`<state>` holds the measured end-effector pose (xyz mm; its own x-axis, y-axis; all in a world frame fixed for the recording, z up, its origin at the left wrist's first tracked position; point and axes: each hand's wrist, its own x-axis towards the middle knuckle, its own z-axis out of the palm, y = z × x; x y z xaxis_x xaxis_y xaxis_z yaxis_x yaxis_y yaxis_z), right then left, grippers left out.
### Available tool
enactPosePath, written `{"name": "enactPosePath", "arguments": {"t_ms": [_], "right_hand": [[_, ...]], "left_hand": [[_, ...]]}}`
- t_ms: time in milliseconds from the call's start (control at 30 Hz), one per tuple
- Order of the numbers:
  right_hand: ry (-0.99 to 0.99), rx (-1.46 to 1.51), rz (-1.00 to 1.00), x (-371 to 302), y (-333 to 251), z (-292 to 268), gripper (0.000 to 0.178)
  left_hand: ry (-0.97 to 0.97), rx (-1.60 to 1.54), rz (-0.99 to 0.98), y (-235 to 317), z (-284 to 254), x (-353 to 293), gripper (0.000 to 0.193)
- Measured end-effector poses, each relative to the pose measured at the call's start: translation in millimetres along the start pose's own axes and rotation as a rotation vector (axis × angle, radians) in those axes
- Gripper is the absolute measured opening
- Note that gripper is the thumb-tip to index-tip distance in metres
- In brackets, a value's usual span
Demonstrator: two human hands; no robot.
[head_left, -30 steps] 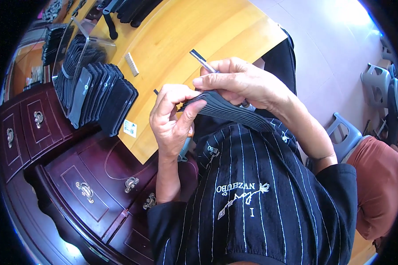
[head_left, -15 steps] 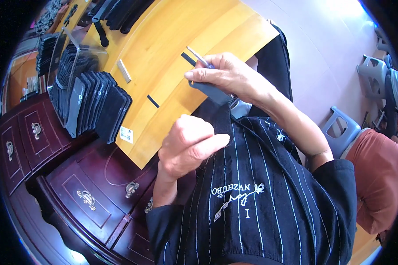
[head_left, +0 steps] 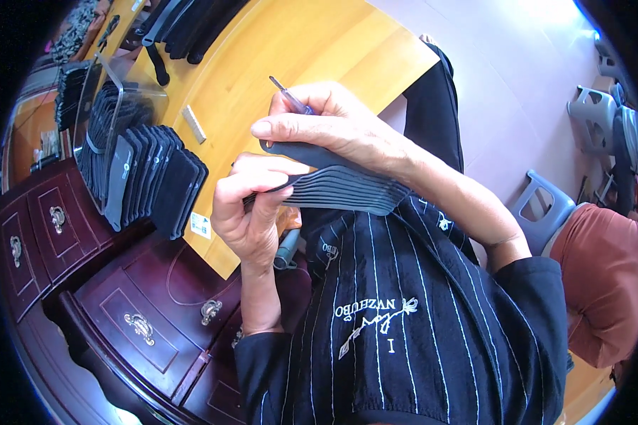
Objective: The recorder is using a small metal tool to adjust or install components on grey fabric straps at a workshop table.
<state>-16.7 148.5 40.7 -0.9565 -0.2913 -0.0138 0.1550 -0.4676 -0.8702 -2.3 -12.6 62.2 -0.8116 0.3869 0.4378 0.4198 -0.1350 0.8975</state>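
My left hand (head_left: pixel 252 205) pinches one end of a fanned stack of dark grey fabric straps (head_left: pixel 347 190), its fingers closed around the edge. The stack's layers spread to the right, over my lap. Just above it, my right hand (head_left: pixel 326 117) grips a slim tool (head_left: pixel 290 98) with a thin metal shaft and a purplish see-through handle, its tip pointing up and left. Under that hand's thumb hangs one dark strap (head_left: pixel 312 154) with a rounded end, apart from the stack at its left end. Exactly what kind of tool it is, I cannot tell.
A yellow wooden table (head_left: pixel 298 42) carries a pale ribbed bar (head_left: pixel 193 125) and a white label (head_left: pixel 200 225). Left of them stand piles of dark fabric pieces (head_left: pixel 156 177) by a clear plastic holder (head_left: pixel 131 78). Dark red drawers (head_left: pixel 138 326) fill the lower left; a grey stool (head_left: pixel 546 202) stands right.
My left hand has risen from near my lap and now holds the straps' end, with the stack fanned into view. My right hand has shifted left with the tool and strap.
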Motion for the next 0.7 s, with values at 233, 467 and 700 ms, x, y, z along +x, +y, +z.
{"name": "enactPosePath", "arguments": {"t_ms": [233, 467, 700], "right_hand": [[0.088, -0.074, -0.055, -1, -3, 15, 0.032], [0.04, -0.194, 0.003, 1, -18, 12, 0.035], [0.091, -0.158, 0.061, -5, -27, 20, 0.023]], "left_hand": [[0.181, 0.169, -0.044, -6, -10, 2, 0.016], [0.208, -0.033, -0.082, -9, -12, 6, 0.015], [0.199, -0.073, -0.127, -10, -14, 6, 0.016]]}}
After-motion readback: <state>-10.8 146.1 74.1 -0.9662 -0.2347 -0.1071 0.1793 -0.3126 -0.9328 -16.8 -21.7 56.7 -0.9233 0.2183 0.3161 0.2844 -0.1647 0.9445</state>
